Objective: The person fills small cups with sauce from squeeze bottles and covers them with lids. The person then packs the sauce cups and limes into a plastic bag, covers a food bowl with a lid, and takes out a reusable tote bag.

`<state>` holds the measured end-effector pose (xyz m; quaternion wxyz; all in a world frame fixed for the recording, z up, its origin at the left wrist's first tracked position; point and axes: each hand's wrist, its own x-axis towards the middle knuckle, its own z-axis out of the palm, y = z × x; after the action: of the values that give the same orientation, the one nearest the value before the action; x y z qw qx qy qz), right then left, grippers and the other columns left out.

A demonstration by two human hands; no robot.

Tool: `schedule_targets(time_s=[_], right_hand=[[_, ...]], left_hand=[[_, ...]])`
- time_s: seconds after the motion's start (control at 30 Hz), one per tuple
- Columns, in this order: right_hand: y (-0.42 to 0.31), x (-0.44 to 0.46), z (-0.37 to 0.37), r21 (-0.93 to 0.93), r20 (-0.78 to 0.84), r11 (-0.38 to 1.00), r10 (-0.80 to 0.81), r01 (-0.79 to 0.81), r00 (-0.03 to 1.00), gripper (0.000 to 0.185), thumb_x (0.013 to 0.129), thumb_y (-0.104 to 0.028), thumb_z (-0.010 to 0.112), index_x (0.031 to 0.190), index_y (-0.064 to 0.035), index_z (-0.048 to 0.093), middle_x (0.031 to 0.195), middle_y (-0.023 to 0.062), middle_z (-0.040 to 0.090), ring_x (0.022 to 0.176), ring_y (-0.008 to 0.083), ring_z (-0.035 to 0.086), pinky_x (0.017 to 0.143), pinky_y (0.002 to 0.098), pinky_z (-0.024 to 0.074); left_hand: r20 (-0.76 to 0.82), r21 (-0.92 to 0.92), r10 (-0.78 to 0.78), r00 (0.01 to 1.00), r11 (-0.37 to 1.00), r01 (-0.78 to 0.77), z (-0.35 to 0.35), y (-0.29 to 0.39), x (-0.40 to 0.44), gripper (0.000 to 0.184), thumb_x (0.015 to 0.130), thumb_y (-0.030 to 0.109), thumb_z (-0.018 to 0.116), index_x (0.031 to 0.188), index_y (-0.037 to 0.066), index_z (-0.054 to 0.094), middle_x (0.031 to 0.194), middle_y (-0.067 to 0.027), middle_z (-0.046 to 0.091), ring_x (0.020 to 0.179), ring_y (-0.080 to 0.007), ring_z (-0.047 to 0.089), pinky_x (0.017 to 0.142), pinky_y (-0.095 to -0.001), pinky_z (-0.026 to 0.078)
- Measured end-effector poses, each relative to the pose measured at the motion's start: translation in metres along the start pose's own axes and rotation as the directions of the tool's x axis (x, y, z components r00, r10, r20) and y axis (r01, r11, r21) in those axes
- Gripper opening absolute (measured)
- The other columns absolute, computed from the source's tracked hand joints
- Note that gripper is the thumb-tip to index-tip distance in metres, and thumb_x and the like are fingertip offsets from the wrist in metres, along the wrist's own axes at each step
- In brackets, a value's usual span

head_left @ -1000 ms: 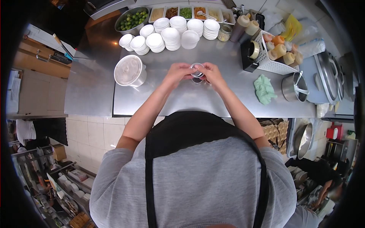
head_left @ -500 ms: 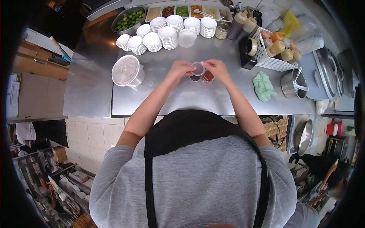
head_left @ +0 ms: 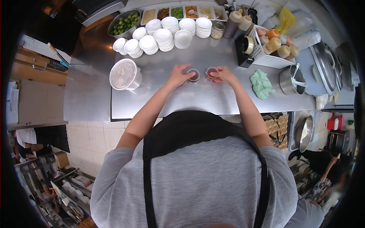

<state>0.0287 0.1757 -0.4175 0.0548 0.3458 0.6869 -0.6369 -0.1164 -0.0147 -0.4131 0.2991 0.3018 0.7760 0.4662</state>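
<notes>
A small clear cup of dark sauce [head_left: 195,78] stands on the steel counter in front of me. My left hand [head_left: 178,76] is at its left side, thumb laid over the top and the other fingers curled near the far rim. To the right is a matching clear cup of red sauce [head_left: 210,71]. My right hand [head_left: 226,75] grips it from the right, thumb across its top and fingers bent around the near side. Whether clear lids cover the cups is hard to make out.
Stacks of white dishes [head_left: 163,36] line the back, before trays of toppings [head_left: 177,12] and a bowl of limes [head_left: 125,23]. A lidded white tub [head_left: 124,75] stands left. At right are a squeeze-bottle basket [head_left: 262,57], green cloth [head_left: 261,84] and metal pot [head_left: 288,81].
My hands have parted from the clear lid they held together above the cups. Each is now at one cup, and the cups stand farther apart.
</notes>
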Motion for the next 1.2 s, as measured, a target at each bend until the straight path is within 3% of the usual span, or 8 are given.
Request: schedule_targets(time_s=[0.13, 0.27, 0.43, 0.57, 0.77, 0.87, 1.13, 1.2], right_hand=[[0.007, 0.004, -0.003, 0.029, 0.064, 0.999, 0.02, -0.022, 0.998, 0.036, 0.075, -0.026, 0.066, 0.099, -0.0007, 0.059, 0.086, 0.012, 0.064, 0.073, 0.0191, 0.063, 0.065, 0.0289, 0.0519], [0.01, 0.004, -0.013, -0.593, -0.081, 0.751, -0.415, 0.291, 0.906, 0.05, 0.07, -0.036, 0.07, 0.102, -0.0003, 0.059, 0.088, 0.0122, 0.063, 0.082, 0.0221, 0.061, 0.071, 0.0303, 0.0485], [-0.07, -0.021, -0.097, -0.565, -0.213, 0.744, -0.548, 0.356, 0.809, 0.046, 0.071, -0.039, 0.064, 0.101, -0.0037, 0.06, 0.096, 0.0174, 0.061, 0.091, 0.0293, 0.058, 0.08, 0.0352, 0.0442], [-0.138, -0.036, -0.256, -0.644, -0.714, 0.764, -0.582, -0.039, 0.39, 0.022, 0.072, -0.023, 0.06, 0.085, -0.0054, 0.065, 0.082, 0.0172, 0.063, 0.076, 0.0292, 0.061, 0.068, 0.0355, 0.0472], [-0.148, -0.085, -0.414, -0.429, -0.769, 0.858, -0.51, -0.28, -0.384, 0.037, 0.07, -0.033, 0.067, 0.095, -0.0066, 0.062, 0.09, 0.0134, 0.062, 0.086, 0.0297, 0.06, 0.075, 0.0386, 0.0462], [-0.136, -0.092, -0.447, -0.341, -0.885, 0.866, -0.427, -0.367, -0.186, 0.034, 0.07, -0.032, 0.066, 0.095, -0.0096, 0.063, 0.093, 0.013, 0.063, 0.087, 0.0294, 0.06, 0.075, 0.0396, 0.0465], [-0.159, -0.108, -0.475, -0.376, -0.888, 0.852, -0.444, -0.364, -0.121, 0.023, 0.072, -0.027, 0.063, 0.091, -0.0146, 0.067, 0.086, 0.0136, 0.064, 0.085, 0.0313, 0.061, 0.076, 0.0391, 0.0465], [-0.191, -0.121, -0.492, -0.5, -0.824, 0.86, -0.508, -0.103, -0.249, 0.019, 0.077, -0.025, 0.059, 0.083, -0.0081, 0.066, 0.082, 0.0139, 0.065, 0.08, 0.0267, 0.062, 0.071, 0.0346, 0.0484]], left_hand=[[0.179, 0.327, 0.481, 0.858, 0.794, -0.513, 0.009, -0.008, -0.012, 0.054, 0.063, 0.02, 0.072, 0.11, 0.007, 0.049, 0.108, -0.0143, 0.046, 0.096, -0.0319, 0.049, 0.084, -0.0367, 0.041], [0.203, 0.411, 0.396, 0.896, 0.796, -0.445, 0.014, -0.001, -0.02, 0.057, 0.067, 0.015, 0.067, 0.117, 0.005, 0.042, 0.109, -0.015, 0.046, 0.099, -0.0327, 0.047, 0.085, -0.0377, 0.04], [0.25, 0.488, 0.361, 0.898, 0.754, -0.439, 0.007, 0.013, -0.033, 0.065, 0.065, 0.015, 0.07, 0.121, 0.005, 0.04, 0.115, -0.016, 0.044, 0.103, -0.0338, 0.045, 0.088, -0.0386, 0.039], [0.165, 0.5, 0.341, 0.925, 0.78, -0.377, 0.01, -0.004, -0.027, 0.07, 0.063, 0.016, 0.072, 0.123, 0.005, 0.038, 0.117, -0.0167, 0.043, 0.106, -0.0338, 0.043, 0.09, -0.0379, 0.038], [0.043, 0.504, 0.337, 0.94, 0.805, -0.312, -0.011, 0.014, -0.031, 0.07, 0.064, 0.018, 0.072, 0.124, 0.007, 0.039, 0.126, -0.0177, 0.036, 0.114, -0.0343, 0.039, 0.092, -0.0397, 0.037], [-0.067, 0.396, 0.251, 0.966, 0.895, -0.205, -0.023, 0.012, -0.033, 0.063, 0.065, 0.019, 0.072, 0.12, 0.006, 0.043, 0.126, -0.0178, 0.037, 0.114, -0.0345, 0.039, 0.094, -0.0391, 0.035], [-0.228, 0.173, 0.088, 0.97, 0.984, -0.048, -0.044, 0.013, -0.026, 0.038, 0.072, 0.018, 0.067, 0.106, 0.006, 0.057, 0.123, -0.0111, 0.042, 0.105, -0.0245, 0.048, 0.073, -0.0334, 0.047], [-0.237, 0.178, 0.083, 0.968, 0.983, -0.041, -0.043, 0.013, -0.024, 0.035, 0.073, 0.018, 0.067, 0.105, 0.005, 0.057, 0.122, -0.0107, 0.043, 0.104, -0.0236, 0.049, 0.072, -0.033, 0.047]])
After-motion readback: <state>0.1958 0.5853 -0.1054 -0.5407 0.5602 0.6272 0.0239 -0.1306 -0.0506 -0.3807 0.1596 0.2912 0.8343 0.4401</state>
